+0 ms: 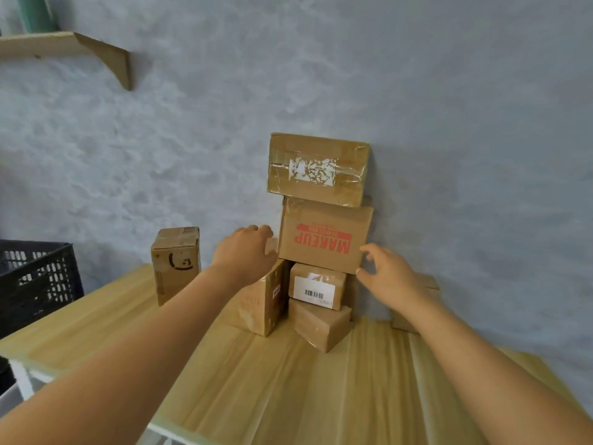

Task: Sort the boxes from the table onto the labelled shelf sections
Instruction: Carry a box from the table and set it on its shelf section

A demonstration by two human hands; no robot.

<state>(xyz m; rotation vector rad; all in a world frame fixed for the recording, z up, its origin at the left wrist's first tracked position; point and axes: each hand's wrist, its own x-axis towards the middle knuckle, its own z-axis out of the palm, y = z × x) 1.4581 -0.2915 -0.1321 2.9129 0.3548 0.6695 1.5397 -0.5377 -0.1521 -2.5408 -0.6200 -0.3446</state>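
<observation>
Both hands reach at the MAKEUP box [324,240], mid stack against the grey wall [449,123]. Left hand [245,252] w/ fingers curled at the box's left edge, touching or nearly so; can't tell if it grips. Right hand [386,276] half open, thumb & fingertips at the box's lower right corner, not closed round it. Printing on the box is upside down. Above the hands, a taped box w/ torn label [317,170] sits on top of it. Just below, betw. the hands: barcode box [317,287] on a plain tilted box [319,324]. Under left hand a larger box [260,303]. Well left of left hand, a tall box [176,263] stands alone. All on the wooden table [288,380]. Far left: black crate [35,281].
</observation>
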